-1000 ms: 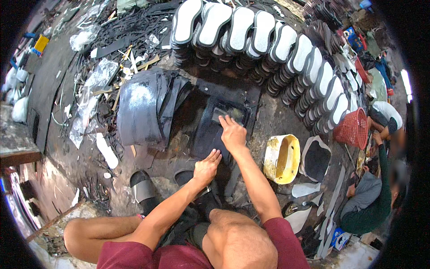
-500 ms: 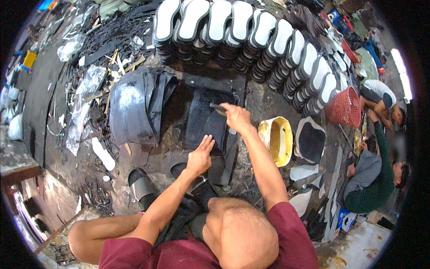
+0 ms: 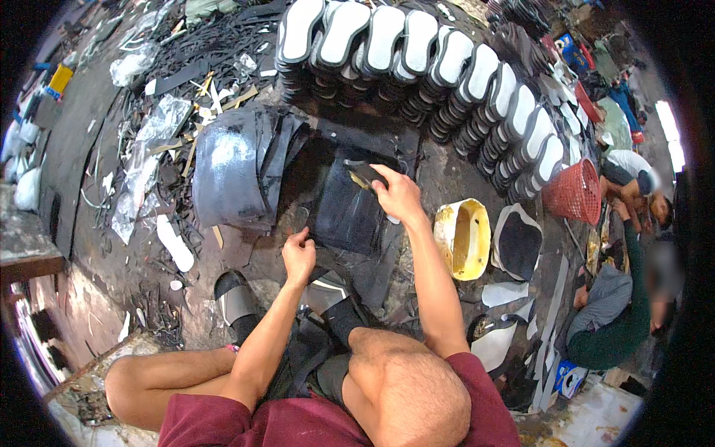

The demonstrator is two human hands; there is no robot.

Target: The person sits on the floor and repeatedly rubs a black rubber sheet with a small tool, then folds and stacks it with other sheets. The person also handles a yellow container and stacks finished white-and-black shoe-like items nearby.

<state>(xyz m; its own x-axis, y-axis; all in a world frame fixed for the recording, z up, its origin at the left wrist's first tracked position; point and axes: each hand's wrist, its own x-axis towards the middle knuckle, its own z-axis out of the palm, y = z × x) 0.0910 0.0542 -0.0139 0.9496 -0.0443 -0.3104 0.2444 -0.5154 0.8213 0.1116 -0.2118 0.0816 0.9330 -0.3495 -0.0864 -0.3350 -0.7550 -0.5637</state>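
Observation:
A black rectangular sheet (image 3: 346,220) lies flat on a dark board in front of me, its surface partly shiny. Over its upper right part, my right hand (image 3: 398,197) grips a dark, flat spreader (image 3: 360,173) with yellowish smears along it. My left hand (image 3: 299,258) hovers by the sheet's lower left corner, thumb and fingers pressed together; whatever they pinch is too small to make out. Left of the sheet stands a curved stack of black sheets (image 3: 234,171). A yellow-white tub (image 3: 445,238) with yellowish residue inside sits right of my right forearm.
Stacked insoles (image 3: 387,41) with white tops curve along the far side. A red basket (image 3: 573,192) stands at right, near two people seated there. Black and white offcuts (image 3: 201,82) and clear plastic (image 3: 141,179) litter the left. A dark shoe-shaped panel (image 3: 518,242) lies beyond the tub.
My left hand has lifted off the sheet and moved left, its fingers closing together. The right hand still grips the spreader, now tilted so its yellowish smear shows. The view has shifted slightly.

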